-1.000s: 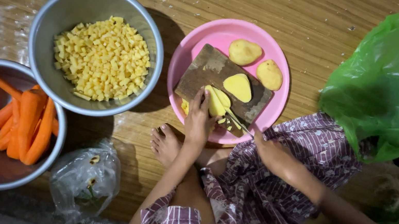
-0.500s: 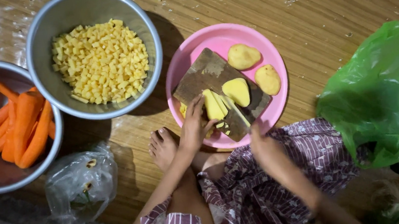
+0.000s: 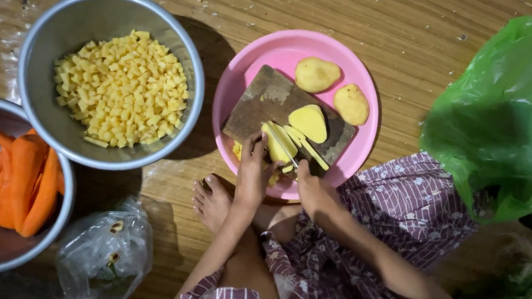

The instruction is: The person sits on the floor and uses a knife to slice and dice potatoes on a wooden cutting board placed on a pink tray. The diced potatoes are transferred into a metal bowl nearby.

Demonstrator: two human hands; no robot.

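Pressing down on a pale yellow peeled potato half (image 3: 277, 142), the left hand (image 3: 254, 172) pins it to the dark wooden cutting board (image 3: 262, 98) in the pink plastic plate (image 3: 280, 50). The right hand (image 3: 312, 188) grips a thin-bladed knife (image 3: 284, 145). Fingertips close to the edge: a slip on that slick, moist flesh could nick them.

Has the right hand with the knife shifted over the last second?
Yes. The right hand has moved left along the pink plate's near rim, closer to the left hand.
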